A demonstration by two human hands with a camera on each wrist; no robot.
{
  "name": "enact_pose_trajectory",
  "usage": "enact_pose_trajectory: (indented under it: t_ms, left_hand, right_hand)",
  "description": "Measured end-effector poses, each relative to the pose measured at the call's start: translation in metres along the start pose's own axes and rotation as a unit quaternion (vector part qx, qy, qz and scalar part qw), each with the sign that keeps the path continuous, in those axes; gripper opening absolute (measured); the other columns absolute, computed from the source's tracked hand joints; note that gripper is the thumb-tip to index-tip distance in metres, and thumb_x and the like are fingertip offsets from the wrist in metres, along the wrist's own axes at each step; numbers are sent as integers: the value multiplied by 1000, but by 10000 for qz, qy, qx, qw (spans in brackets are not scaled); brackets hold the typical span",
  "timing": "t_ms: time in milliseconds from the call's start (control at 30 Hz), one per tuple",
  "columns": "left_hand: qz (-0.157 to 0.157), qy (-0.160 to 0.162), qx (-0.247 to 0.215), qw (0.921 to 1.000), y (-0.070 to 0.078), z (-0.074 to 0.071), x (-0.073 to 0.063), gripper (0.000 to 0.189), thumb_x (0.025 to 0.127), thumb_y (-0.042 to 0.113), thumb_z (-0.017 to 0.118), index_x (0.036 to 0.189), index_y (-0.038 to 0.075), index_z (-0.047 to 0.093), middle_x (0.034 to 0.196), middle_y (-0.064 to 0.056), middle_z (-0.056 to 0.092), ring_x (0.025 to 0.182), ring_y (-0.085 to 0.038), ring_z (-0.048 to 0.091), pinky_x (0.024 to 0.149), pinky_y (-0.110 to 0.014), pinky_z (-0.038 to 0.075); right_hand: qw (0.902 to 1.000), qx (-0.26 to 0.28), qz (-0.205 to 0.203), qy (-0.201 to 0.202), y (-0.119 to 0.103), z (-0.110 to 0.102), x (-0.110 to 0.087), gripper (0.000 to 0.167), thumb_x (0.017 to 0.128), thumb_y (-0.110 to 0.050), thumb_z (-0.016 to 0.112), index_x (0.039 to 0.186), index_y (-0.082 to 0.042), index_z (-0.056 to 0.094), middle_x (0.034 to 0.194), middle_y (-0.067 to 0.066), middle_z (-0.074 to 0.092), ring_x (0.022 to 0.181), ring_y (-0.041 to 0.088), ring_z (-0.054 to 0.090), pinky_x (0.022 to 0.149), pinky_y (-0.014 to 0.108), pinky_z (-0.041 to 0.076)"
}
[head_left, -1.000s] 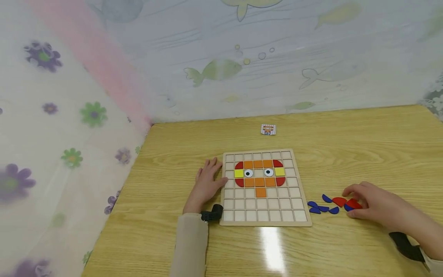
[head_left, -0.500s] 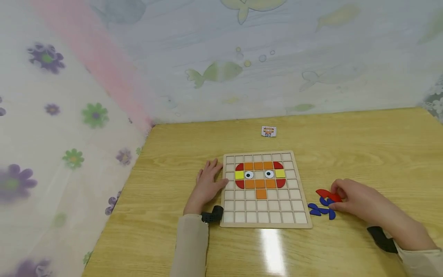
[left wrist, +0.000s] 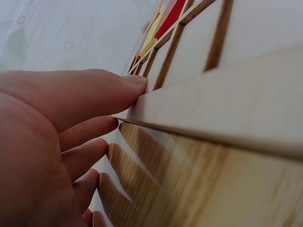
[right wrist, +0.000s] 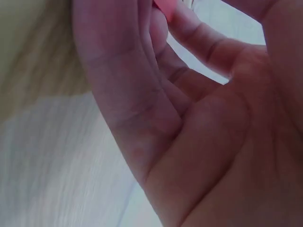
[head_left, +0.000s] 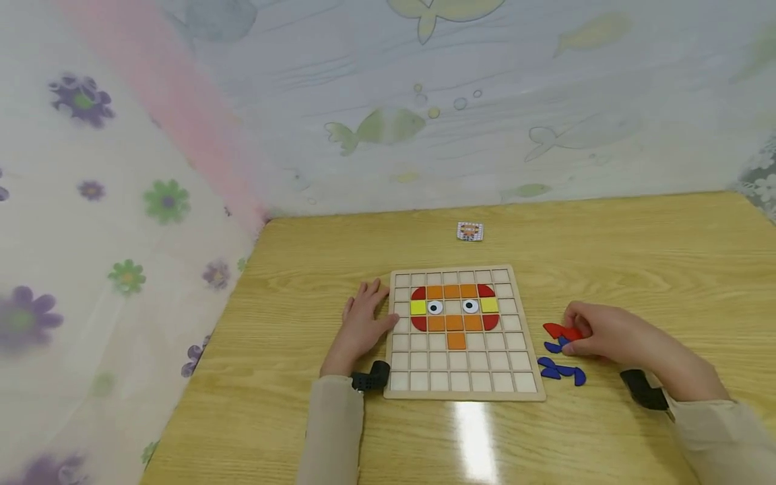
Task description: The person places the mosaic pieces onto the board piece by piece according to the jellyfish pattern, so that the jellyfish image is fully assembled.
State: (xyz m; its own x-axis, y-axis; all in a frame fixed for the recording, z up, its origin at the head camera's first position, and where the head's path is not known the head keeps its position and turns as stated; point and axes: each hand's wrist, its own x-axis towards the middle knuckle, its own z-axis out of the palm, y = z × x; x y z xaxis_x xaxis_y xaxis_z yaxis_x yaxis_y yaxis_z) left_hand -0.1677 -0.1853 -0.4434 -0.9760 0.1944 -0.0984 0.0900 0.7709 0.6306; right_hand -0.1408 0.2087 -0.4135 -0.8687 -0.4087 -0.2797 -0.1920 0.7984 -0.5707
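Note:
A square wooden grid board (head_left: pixel 424 380) lies on the table, bearing orange, yellow and red tiles and two eye discs arranged like a face. My left hand (head_left: pixel 360 327) rests at its left edge with fingers spread; in the left wrist view the thumb (left wrist: pixel 109 90) touches the rim. Right of the board, my right hand (head_left: pixel 612 333) has its fingers curled down on a red tile (head_left: pixel 572 333), thumb low beside it. Another red tile (head_left: pixel 552 329) sticks out ahead of the fingers. Below these are blue half-round tiles (head_left: pixel 552 347). In the right wrist view a red bit (right wrist: pixel 165 7) shows at the fingertips.
Several more blue tiles (head_left: pixel 566 370) lie near the board's lower right edge. A small pattern card (head_left: pixel 469 232) lies behind the board. The wooden table (head_left: pixel 667 249) meets a fish-patterned wall covering (head_left: pixel 515 135) at the back and a flowered one (head_left: pixel 127 202) at left.
My right hand has moved left toward the board, sliding the red tiles and some blue ones along the table. The left hand and the board have stayed put.

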Motion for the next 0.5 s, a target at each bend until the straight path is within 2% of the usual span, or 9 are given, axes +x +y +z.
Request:
enact_pose_trajectory:
  t_ms: [167,500]
  left_hand:
    - [33,11,-36,10000,-1,2,0,57,86,30,57,137,14,37,147,-4,18,135,-22,3,105,-44,-2]
    - [59,19,48,10000,0,-1,0,58,86,30,57,137,12,37,147,-6,19,135,-24,4,105,-44,-1]
  right_hand:
    - [9979,587,74,-275,-4,-3,7,24,79,-26,67,85,-10,51,64,1,47,49,14,46,46,26,41]
    - [9950,750,160,-646,-17,-7,22,21,79,-22,68,80,-7,53,67,1,52,54,15,48,50,28,43]
